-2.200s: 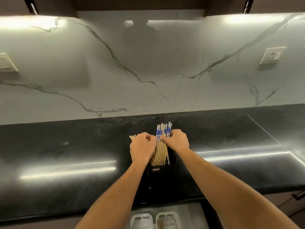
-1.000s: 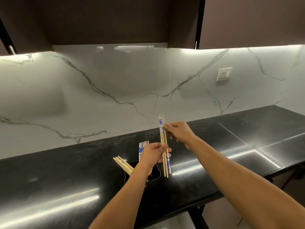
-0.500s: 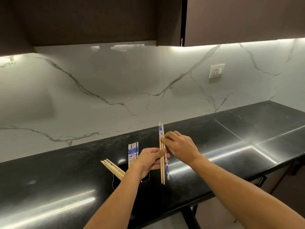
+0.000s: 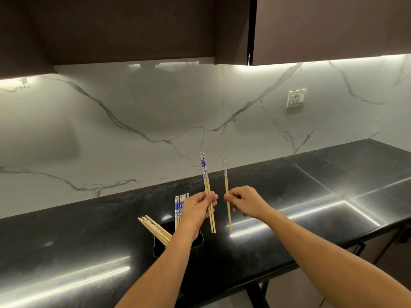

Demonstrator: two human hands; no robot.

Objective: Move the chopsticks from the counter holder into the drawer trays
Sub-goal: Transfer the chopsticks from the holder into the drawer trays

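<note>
A pair of chopsticks is being held upright in the left hand, the grip closed around the lower shafts with the blue-patterned ends up. Just beside it, a single chopstick is being pinched near its middle by the fingertips of the right hand; that grip is closed on this one stick only. The two hands are near each other but apart, above the bench.

The step in hand is judged to be sorting sticks into a matched bundle before they are carried down. It is being done best if the tips are evened against each other, patterned ends kept the same way, and the single stick is passed into the left grip so that one hand is freed. The sticks are thin and smooth, so slipping is likely if the pinch is loosened during the handover.

Behind the left wrist, the black holder is standing on the bench with more sticks in it: an upright patterned group and a plain group leaning left. The drawer trays are not being shown in this view. Further back, the marble wall is rising behind the bench.
</note>
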